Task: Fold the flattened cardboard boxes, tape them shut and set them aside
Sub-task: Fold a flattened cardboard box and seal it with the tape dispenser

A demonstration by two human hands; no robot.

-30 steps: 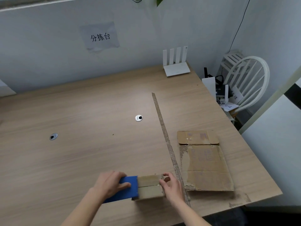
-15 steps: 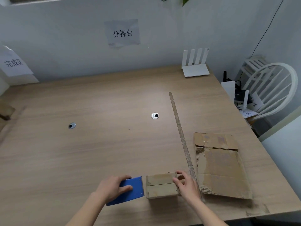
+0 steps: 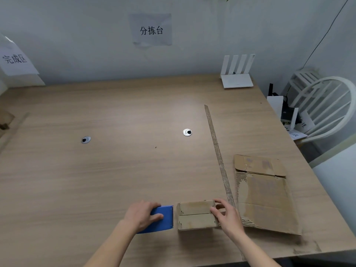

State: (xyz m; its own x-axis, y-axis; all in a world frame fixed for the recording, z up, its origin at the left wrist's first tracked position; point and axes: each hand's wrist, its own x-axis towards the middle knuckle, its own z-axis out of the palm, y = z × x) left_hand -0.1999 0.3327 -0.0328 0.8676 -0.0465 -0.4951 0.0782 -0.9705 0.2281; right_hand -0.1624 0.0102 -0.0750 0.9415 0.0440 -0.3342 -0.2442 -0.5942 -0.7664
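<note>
Folded box: a small cardboard box (image 3: 196, 214) stands on the wooden table (image 3: 115, 180) near its front edge, its two top flaps closed and meeting in a seam that runs left to right.
Right hand: the right hand (image 3: 228, 216) grips the right end of the box, fingers curled over the top edge.
Left hand: the left hand (image 3: 141, 215) holds a blue tape dispenser (image 3: 161, 220) just left of the box, fingers wrapped over it and the thumb lying on its blue face; the dispenser's edge sits very near the box's left side, and whether they touch cannot be told.
Flat box: a flattened cardboard box (image 3: 265, 197) lies on the table to the right of the folded one, one flap turned away toward the wall.
Strip: a long thin brown strip (image 3: 217, 149) lies on the table between the two boxes, running away from the person.
Table holes: two round cable holes (image 3: 187, 132) sit in the tabletop.
Back of table: a white router (image 3: 237, 74) stands by the wall.
Wall: two paper signs (image 3: 152, 30) hang there.
Beside table: a white chair (image 3: 325, 105) holds small items.
</note>
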